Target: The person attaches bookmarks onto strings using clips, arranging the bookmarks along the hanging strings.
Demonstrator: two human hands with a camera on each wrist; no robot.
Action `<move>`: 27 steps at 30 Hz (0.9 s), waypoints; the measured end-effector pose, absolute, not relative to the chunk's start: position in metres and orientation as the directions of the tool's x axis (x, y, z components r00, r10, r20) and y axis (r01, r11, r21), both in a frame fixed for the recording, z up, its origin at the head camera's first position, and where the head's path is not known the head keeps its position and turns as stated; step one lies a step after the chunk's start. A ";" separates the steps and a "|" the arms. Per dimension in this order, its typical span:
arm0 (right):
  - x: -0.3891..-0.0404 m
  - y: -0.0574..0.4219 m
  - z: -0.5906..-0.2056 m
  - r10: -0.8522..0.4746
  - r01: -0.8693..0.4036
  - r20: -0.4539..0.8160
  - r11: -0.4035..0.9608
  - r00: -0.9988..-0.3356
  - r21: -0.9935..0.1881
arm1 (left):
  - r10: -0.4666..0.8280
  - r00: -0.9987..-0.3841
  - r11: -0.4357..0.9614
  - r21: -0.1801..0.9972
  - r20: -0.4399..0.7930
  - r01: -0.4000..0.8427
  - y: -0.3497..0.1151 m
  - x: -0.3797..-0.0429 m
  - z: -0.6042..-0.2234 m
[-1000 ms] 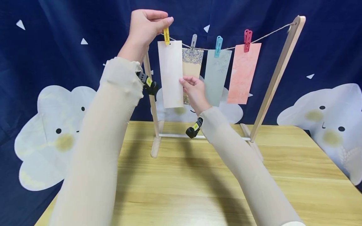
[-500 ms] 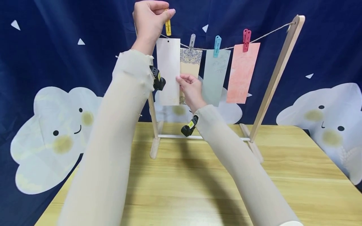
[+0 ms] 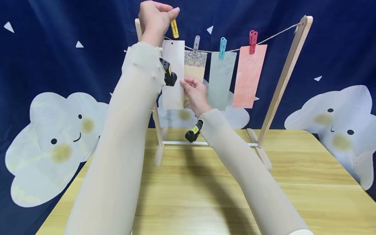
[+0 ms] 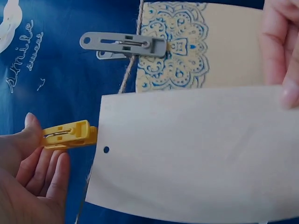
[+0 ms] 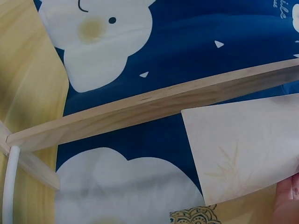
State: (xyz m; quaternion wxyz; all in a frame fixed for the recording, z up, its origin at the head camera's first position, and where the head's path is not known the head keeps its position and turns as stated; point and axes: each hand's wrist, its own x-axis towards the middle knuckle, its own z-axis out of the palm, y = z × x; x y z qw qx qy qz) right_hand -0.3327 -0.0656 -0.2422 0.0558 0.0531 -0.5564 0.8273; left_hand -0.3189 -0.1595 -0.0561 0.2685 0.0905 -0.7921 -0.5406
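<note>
My left hand [image 3: 155,18] pinches a yellow clothespin [image 3: 174,29] by its handle end, just above a white card [image 3: 173,58]. In the left wrist view, the tip of the clothespin [image 4: 70,134] comes right at the card's top edge, near a small punched hole. Thumb and fingers of my right hand [image 3: 196,94] pinch the card's right edge about halfway down. The card hangs upright in front of the string [image 4: 128,74], overlapping a tan patterned card [image 3: 195,65]. Faint plant lines show on its lower part [image 5: 229,163] in the right wrist view.
A grey clothespin [image 3: 196,45] clips the tan card to the string. Farther right, a blue clothespin [image 3: 222,48] holds a pale green card [image 3: 221,81], and a red one a pink card [image 3: 249,78]. The wooden frame [image 3: 283,85] stands on the table [image 3: 182,195].
The yellow clothespin, earlier at the white card's top over the hole, was lifted off by my left hand and now tilts above the card. My right hand keeps its pinch.
</note>
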 end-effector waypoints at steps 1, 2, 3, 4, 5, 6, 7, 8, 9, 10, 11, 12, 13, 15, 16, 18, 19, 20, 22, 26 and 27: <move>-0.332 -0.066 -0.242 0.030 -0.153 0.153 -0.380 -0.988 -0.912 | -0.431 -0.844 0.404 0.905 0.319 0.136 -0.160 -0.318 -0.056; -0.332 -0.067 -0.243 0.026 -0.154 0.157 -0.385 -0.987 -0.910 | -0.425 -0.848 0.411 0.902 0.316 0.131 -0.161 -0.317 -0.056; -0.332 -0.068 -0.243 0.024 -0.156 0.160 -0.394 -0.987 -0.906 | -0.418 -0.852 0.413 0.901 0.314 0.130 -0.163 -0.316 -0.056; -0.331 -0.068 -0.243 0.022 -0.158 0.163 -0.401 -0.986 -0.902 | -0.412 -0.856 0.413 0.901 0.313 0.130 -0.164 -0.315 -0.056; -0.331 -0.069 -0.243 0.021 -0.159 0.165 -0.409 -0.986 -0.898 | -0.406 -0.859 0.411 0.902 0.313 0.134 -0.166 -0.314 -0.057; -0.331 -0.069 -0.243 0.025 -0.162 0.166 -0.406 -0.986 -0.899 | -0.401 -0.860 0.407 0.903 0.314 0.140 -0.167 -0.314 -0.057; -0.330 -0.068 -0.243 0.028 -0.165 0.168 -0.406 -0.985 -0.899 | -0.398 -0.860 0.402 0.903 0.318 0.148 -0.168 -0.313 -0.057; -0.330 -0.068 -0.243 0.030 -0.167 0.170 -0.410 -0.985 -0.897 | -0.394 -0.861 0.397 0.904 0.322 0.156 -0.170 -0.313 -0.058; -0.330 -0.068 -0.243 0.032 -0.167 0.170 -0.417 -0.985 -0.893 | -0.395 -0.861 0.394 0.906 0.320 0.156 -0.171 -0.313 -0.057; -0.330 -0.068 -0.243 0.032 -0.169 0.171 -0.421 -0.985 -0.891 | -0.398 -0.860 0.394 0.906 0.320 0.155 -0.172 -0.312 -0.057; -0.330 -0.068 -0.243 0.031 -0.171 0.175 -0.426 -0.984 -0.888 | -0.401 -0.859 0.394 0.907 0.318 0.151 -0.174 -0.312 -0.057; -0.330 -0.068 -0.243 0.030 -0.171 0.175 -0.428 -0.984 -0.887 | -0.403 -0.860 0.394 0.907 0.314 0.146 -0.175 -0.312 -0.057; -0.330 -0.067 -0.243 0.029 -0.170 0.174 -0.429 -0.984 -0.887 | -0.406 -0.860 0.394 0.909 0.308 0.140 -0.176 -0.312 -0.058; -0.330 -0.067 -0.243 0.031 -0.164 0.167 -0.421 -0.985 -0.892 | -0.407 -0.864 0.395 0.910 0.296 0.125 -0.177 -0.312 -0.059; -0.330 -0.067 -0.244 0.033 -0.162 0.163 -0.413 -0.986 -0.896 | -0.406 -0.866 0.395 0.911 0.291 0.121 -0.177 -0.312 -0.059; -0.331 -0.067 -0.244 0.039 -0.155 0.152 -0.403 -0.988 -0.902 | -0.402 -0.871 0.399 0.910 0.284 0.112 -0.177 -0.312 -0.061; -0.331 -0.067 -0.245 0.039 -0.151 0.147 -0.400 -0.988 -0.904 | -0.401 -0.872 0.401 0.910 0.281 0.109 -0.177 -0.312 -0.061; -0.331 -0.067 -0.245 0.039 -0.147 0.144 -0.401 -0.989 -0.904 | -0.399 -0.873 0.404 0.908 0.280 0.107 -0.177 -0.312 -0.062; -0.331 -0.067 -0.245 0.039 -0.147 0.143 -0.402 -0.989 -0.904 | -0.397 -0.873 0.424 0.900 0.283 0.099 -0.177 -0.312 -0.062; -0.332 -0.066 -0.245 0.041 -0.154 0.151 -0.411 -0.988 -0.898 | -0.385 -0.877 0.449 0.888 0.288 0.095 -0.176 -0.313 -0.063; -0.332 -0.066 -0.245 0.041 -0.156 0.153 -0.411 -0.987 -0.898 | -0.383 -0.878 0.455 0.886 0.288 0.092 -0.176 -0.314 -0.063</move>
